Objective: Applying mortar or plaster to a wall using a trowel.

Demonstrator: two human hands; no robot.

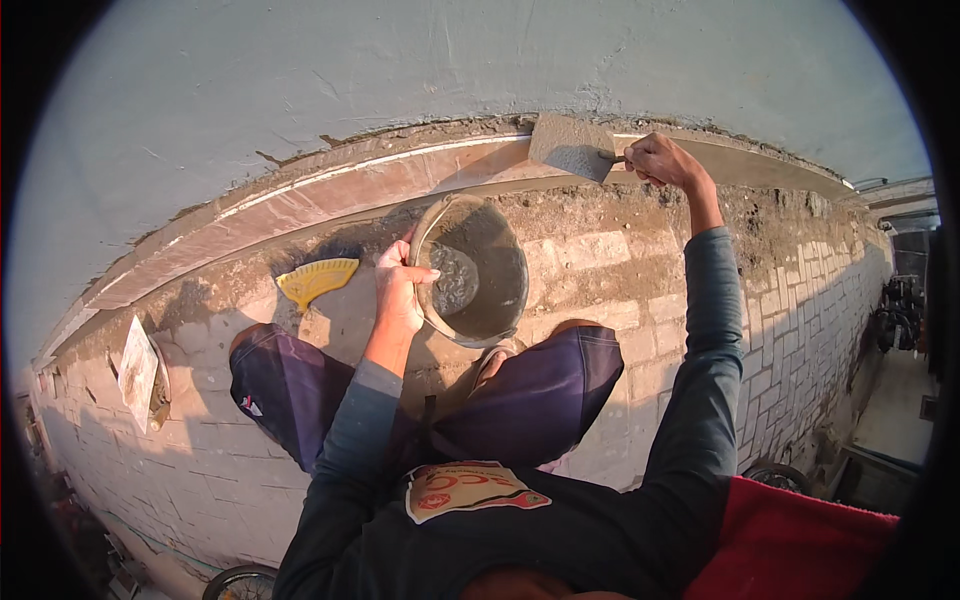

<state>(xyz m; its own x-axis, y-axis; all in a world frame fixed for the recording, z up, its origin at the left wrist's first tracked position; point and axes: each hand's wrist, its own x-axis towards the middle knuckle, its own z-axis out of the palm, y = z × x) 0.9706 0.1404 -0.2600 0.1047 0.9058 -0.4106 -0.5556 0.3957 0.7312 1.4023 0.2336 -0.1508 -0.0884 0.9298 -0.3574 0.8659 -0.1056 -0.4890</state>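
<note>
My left hand (402, 290) grips the near-left rim of a dark bucket (505, 280), which is tilted in front of my knees. Wet grey mortar (455, 280) lies inside it. Up and to the right, my right hand (660, 162) is closed round the handle of a trowel (572, 147). The trowel's broad, mortar-smeared blade lies across the top of a low ledge (370, 178) at the foot of the wall. Whether the blade touches the ledge I cannot tell.
A grey plastered wall (450, 55) rises behind the ledge. On the paving (230, 430) at left lie a yellow fan-shaped plastic piece (318, 281) and a pale flat board (138, 375). Loose dirt (650, 215) runs along the ledge's foot. A red cloth (790, 540) shows at lower right.
</note>
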